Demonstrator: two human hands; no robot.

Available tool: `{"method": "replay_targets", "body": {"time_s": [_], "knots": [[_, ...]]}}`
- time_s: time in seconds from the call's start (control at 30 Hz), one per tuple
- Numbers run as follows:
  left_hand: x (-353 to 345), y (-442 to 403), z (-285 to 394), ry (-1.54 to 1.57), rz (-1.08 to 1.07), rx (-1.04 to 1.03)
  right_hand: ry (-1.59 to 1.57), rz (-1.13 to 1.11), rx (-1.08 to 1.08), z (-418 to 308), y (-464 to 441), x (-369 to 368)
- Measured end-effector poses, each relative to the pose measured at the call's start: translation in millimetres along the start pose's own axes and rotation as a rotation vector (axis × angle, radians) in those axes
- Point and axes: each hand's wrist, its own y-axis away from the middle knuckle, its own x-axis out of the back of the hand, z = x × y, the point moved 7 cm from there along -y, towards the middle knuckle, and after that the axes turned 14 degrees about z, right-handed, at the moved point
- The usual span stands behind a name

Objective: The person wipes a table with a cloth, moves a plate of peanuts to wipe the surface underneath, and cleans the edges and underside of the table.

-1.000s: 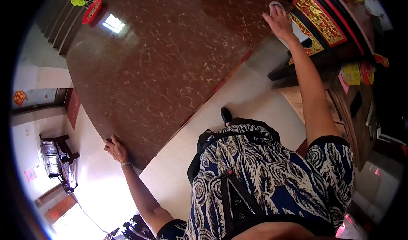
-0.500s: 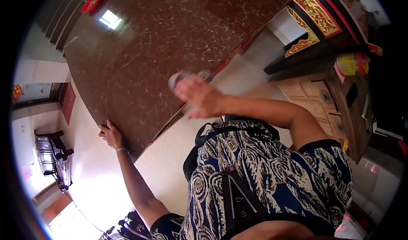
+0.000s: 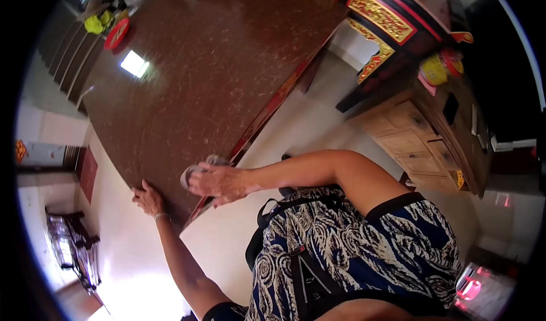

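A large brown marbled table (image 3: 182,82) fills the upper left of the view. My right hand (image 3: 219,183) presses a greyish cloth (image 3: 196,173) onto its surface, close to the near corner and the edge facing me. The fingers lie over the cloth, and part of it sticks out beyond them. To the left, my left hand (image 3: 148,199) rests on the table's left edge near the same corner, fingers spread, with nothing in it.
A red tray (image 3: 117,35) sits on the table's far left beside yellow-green items (image 3: 98,23). Carved black, red and gold furniture (image 3: 381,15) stands at upper right. Below it, a wooden cabinet (image 3: 406,142) carries a yellow tin (image 3: 434,71) and a phone (image 3: 450,108).
My right hand has swept with the cloth from the table's far right end down along the edge to the near corner. My left hand has stayed at the left edge.
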Motion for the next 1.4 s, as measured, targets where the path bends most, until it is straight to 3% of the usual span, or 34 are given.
{"method": "replay_targets", "body": {"time_s": [0.3,0.43,0.57,0.63,0.7,0.77,0.87,0.97,1.03,1.13,1.17,1.2,1.23,1.27,1.3,1.4], "knots": [[15.5,-12.2,-20.0,0.025,-0.019,0.032,0.497,0.04,-0.587,168.0,103.3,142.8],[-2.6,12.9,2.3,-0.017,0.005,0.029,0.773,0.039,-0.743,272.2,190.8,235.4],[12.7,-6.5,2.0,-0.206,0.086,-0.074,0.779,0.078,-0.908,342.4,211.3,278.1],[16.1,-12.4,8.8,-0.34,0.055,-0.15,0.788,0.131,-0.868,358.0,195.4,281.3],[21.5,-15.5,23.6,-0.35,0.096,-0.211,0.565,-0.113,-0.853,352.0,162.5,262.3],[21.9,-12.0,49.4,-0.355,0.141,-0.258,0.394,-0.027,-0.573,325.0,136.5,227.8],[19.1,-2.8,129.7,-0.065,0.202,-0.375,-0.016,-0.124,-0.437,271.0,82.6,179.2],[-9.8,1.6,193.2,0.062,0.059,-0.257,0.008,-0.136,-0.21,262.0,50.2,137.6],[-16.1,1.0,235.3,0.096,0.053,-0.25,-0.043,-0.291,-0.32,310.6,34.0,134.5],[-49.3,3.5,244.0,0.039,-0.039,-0.233,0.128,-0.286,-0.441,430.0,27.1,157.7],[-45.7,7.3,252.6,0.032,-0.037,-0.221,0.257,-0.185,-0.474,473.4,33.6,157.2],[-33.8,16.5,265.2,-0.058,0.003,-0.235,0.235,-0.339,-0.574,512.7,31.8,163.9],[-25.4,19.6,274.3,-0.148,0.039,-0.253,0.336,-0.279,-0.585,552.0,37.0,165.9],[-28.5,17.0,274.7,-0.138,-0.004,-0.225,0.373,-0.35,-0.635,576.9,34.2,181.7],[-26.3,18.4,273.9,-0.146,-0.008,-0.214,0.471,-0.246,-0.625,614.8,43.9,178.3],[-25.7,16.7,277.2,-0.148,-0.027,-0.192,0.534,-0.268,-0.762,683.2,49.0,202.7]]}}
